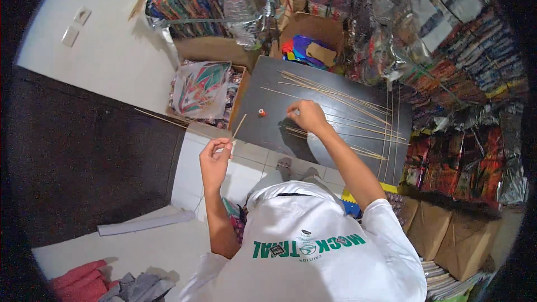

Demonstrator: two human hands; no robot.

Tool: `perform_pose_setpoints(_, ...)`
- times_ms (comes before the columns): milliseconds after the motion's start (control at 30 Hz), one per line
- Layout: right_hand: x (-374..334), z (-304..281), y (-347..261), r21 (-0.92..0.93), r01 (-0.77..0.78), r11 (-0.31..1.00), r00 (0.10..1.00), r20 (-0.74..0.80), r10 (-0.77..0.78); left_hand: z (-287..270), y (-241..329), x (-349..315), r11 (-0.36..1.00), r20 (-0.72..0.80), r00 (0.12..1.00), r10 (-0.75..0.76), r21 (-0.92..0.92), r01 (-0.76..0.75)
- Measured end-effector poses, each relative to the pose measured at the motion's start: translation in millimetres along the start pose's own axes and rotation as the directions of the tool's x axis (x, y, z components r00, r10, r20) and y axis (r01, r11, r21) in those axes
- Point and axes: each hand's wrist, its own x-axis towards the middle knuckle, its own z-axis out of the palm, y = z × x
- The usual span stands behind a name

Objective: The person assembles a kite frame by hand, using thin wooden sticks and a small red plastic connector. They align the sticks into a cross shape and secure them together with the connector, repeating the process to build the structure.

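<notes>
My left hand (216, 155) is closed in a pinch, left of the dark table's edge. It grips thin bamboo sticks: a long one (162, 118) reaches out to the left, and a shorter one (239, 125) points up from the fingertips, crossing it. Over the table, my right hand (307, 115) has its thumb and fingers pressed together; anything between them is too fine to make out. A small spool of thread (261, 113), orange-red and white, stands on the table left of that hand. Several more bamboo sticks (341, 96) lie fanned out beyond and beside it.
The dark table (268, 78) has an open carton (240, 92) with printed plastic sheets at its left. Another carton (321, 22) stands behind. Tall plastic-wrapped bundles (458, 78) crowd the right side. Cloths (84, 282) lie on the floor at the lower left.
</notes>
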Motion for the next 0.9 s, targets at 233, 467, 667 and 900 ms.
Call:
perform_pose_setpoints(233, 37, 17, -5, -0.047, 0.051, 0.998, 0.998, -0.031, -0.053, -22, -14, 13, 0.999, -0.002, 0.999, -0.035, -0.026, 0.035)
perform_pose_setpoints(467, 42, 1, -24, -0.135, -0.029, 0.99, 0.999, -0.021, 0.026, -22, -15, 27, 0.995, 0.064, 0.996, -0.065, -0.077, 0.07)
perform_pose_setpoints(667, 38, 8, -22, 0.045, 0.075, 0.996, 0.979, -0.194, -0.065, -14, 0, 39, 0.993, 0.139, 0.989, -0.049, -0.101, 0.064)
perform_pose_setpoints(900, 0, 17, -53, 0.681, -0.032, 0.732, 0.98, 0.164, -0.11, 4, 17, 56, 0.985, 0.178, 0.984, 0.0, -0.173, 0.031)
